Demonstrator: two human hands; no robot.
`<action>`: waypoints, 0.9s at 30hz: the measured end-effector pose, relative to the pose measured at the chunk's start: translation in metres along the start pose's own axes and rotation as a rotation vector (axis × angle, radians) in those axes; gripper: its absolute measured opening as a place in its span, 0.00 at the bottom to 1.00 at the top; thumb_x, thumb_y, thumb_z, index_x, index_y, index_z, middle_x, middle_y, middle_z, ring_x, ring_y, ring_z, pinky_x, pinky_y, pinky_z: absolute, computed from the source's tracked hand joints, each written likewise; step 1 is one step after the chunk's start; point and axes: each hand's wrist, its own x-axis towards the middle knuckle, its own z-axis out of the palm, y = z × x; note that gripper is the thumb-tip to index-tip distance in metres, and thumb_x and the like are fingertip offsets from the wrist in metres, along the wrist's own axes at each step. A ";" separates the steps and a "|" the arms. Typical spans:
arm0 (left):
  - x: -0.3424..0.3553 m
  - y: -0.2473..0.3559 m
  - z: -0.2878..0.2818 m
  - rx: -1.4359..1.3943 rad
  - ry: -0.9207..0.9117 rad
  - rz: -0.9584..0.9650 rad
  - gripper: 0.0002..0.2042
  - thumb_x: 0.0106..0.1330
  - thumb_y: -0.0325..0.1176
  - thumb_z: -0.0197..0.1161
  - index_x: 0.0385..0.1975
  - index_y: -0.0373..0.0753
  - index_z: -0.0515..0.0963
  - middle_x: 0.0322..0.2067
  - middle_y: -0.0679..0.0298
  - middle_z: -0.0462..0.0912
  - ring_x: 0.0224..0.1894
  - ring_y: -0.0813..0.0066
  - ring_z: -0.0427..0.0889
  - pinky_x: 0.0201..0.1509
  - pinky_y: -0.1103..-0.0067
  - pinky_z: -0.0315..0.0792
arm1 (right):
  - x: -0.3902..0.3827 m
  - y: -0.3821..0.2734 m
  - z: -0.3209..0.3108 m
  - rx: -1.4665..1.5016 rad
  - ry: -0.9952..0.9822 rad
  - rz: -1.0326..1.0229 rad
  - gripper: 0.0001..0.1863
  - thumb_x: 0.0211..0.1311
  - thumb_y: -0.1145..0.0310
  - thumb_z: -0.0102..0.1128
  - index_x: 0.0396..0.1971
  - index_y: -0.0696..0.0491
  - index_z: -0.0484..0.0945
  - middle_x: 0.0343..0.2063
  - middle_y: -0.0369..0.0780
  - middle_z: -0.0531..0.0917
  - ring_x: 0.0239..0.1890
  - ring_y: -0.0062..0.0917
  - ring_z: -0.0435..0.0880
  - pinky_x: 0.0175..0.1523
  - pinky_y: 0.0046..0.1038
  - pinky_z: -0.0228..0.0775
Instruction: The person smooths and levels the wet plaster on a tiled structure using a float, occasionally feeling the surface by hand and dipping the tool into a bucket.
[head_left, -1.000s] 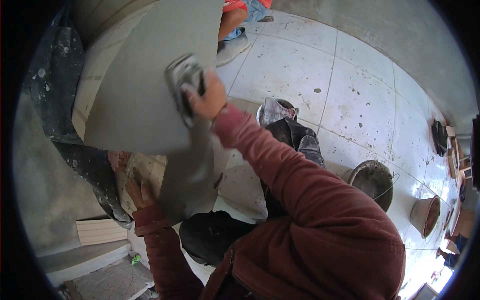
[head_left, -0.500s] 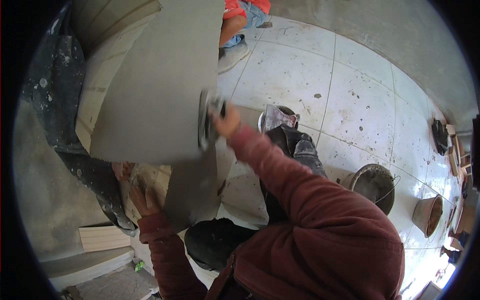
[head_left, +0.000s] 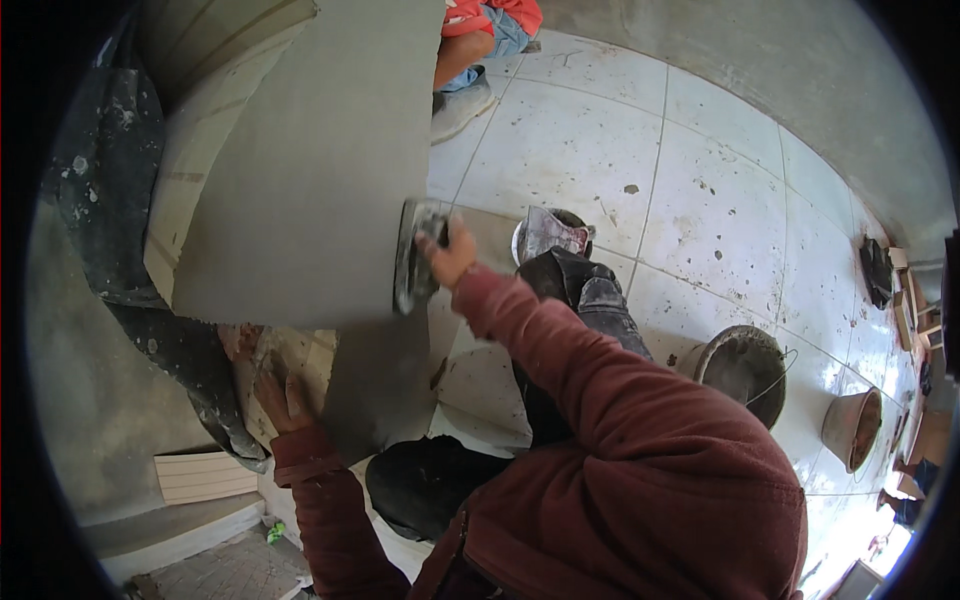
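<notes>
My right hand [head_left: 455, 252] is closed around the handle of a plastering float [head_left: 407, 262]. The float's long flat face lies against the right edge of a smooth, wet-looking grey plastered surface [head_left: 310, 180]. Below that surface's lower corner, my left hand [head_left: 284, 403] rests with fingers stretched out on a pale, mortar-smeared surface [head_left: 318, 360]. A darker grey plastered face [head_left: 375, 375] lies between my hands. Nothing is seen in my left hand.
A mortar-stained bucket [head_left: 745, 375] and a smaller bucket [head_left: 853, 430] stand on the white tiled floor [head_left: 570, 130] at right. Beside my knee is a round container [head_left: 550, 235]. A splattered dark sheet [head_left: 110, 190] hangs at left. Another person's boot [head_left: 462, 108] shows at the top.
The float in my right hand has shifted slightly downward along the plaster's right edge. My left hand stays on the pale surface, and the whole view has drifted slightly left.
</notes>
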 end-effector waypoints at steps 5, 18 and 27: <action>-0.004 0.006 0.004 0.166 0.034 0.063 0.21 0.59 0.34 0.51 0.49 0.25 0.63 0.49 0.40 0.64 0.50 0.42 0.62 0.55 0.59 0.55 | 0.028 -0.016 -0.013 0.013 0.067 -0.012 0.25 0.49 0.58 0.58 0.41 0.60 0.68 0.35 0.53 0.77 0.42 0.46 0.75 0.46 0.37 0.65; -0.002 -0.001 0.002 0.093 -0.002 -0.020 0.23 0.60 0.37 0.49 0.51 0.26 0.62 0.51 0.41 0.63 0.54 0.42 0.58 0.59 0.58 0.50 | -0.008 -0.007 -0.006 -0.037 0.009 -0.098 0.23 0.50 0.59 0.58 0.38 0.62 0.69 0.32 0.54 0.76 0.38 0.46 0.76 0.45 0.36 0.65; -0.004 -0.013 0.007 0.170 0.046 0.139 0.22 0.60 0.36 0.49 0.50 0.26 0.62 0.49 0.41 0.65 0.50 0.41 0.62 0.55 0.57 0.54 | 0.002 -0.017 -0.006 -0.023 0.002 -0.499 0.25 0.49 0.58 0.59 0.44 0.59 0.67 0.34 0.50 0.77 0.39 0.44 0.76 0.45 0.34 0.67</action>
